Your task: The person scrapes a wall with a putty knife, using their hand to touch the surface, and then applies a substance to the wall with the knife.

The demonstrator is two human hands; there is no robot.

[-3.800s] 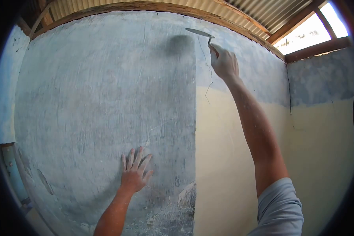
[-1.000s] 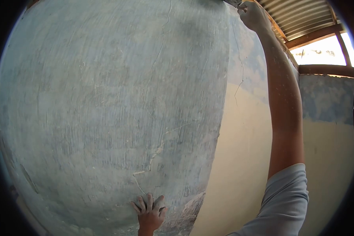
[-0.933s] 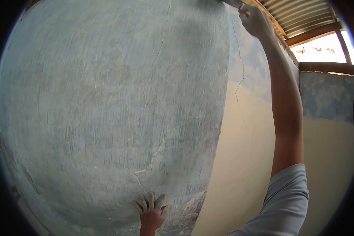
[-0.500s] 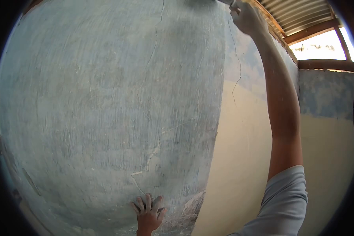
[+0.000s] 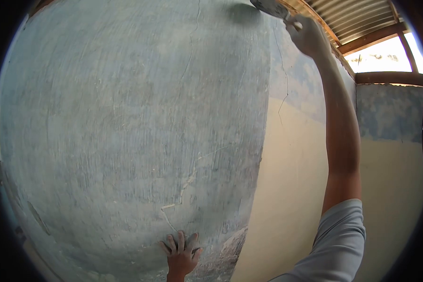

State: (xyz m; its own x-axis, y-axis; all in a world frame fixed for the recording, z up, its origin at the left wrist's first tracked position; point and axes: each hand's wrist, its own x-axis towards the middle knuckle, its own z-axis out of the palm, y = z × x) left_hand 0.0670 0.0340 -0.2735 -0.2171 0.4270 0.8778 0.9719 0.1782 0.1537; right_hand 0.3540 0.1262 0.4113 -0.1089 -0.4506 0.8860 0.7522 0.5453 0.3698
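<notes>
My right hand, raised high at the top right, is closed around the handle of a scraper. Its wide, grey-smeared metal blade points left, close to the upper wall and partly cut off by the frame's top edge; whether the blade touches is hard to tell. Low in the view, my left hand rests flat with fingers spread against the scratched blue-grey wall. Just above those fingers runs a pale jagged crack. Dust coats my fingers.
Right of the scraped area is a cream-and-blue painted wall section with a thin crack. A side wall meets it at the corner. Above are wooden beams and a corrugated metal roof.
My right hand and the scraper have moved slightly right and down, bringing more of the blade into view. My left hand stays spread on the wall; the view has shifted a little.
</notes>
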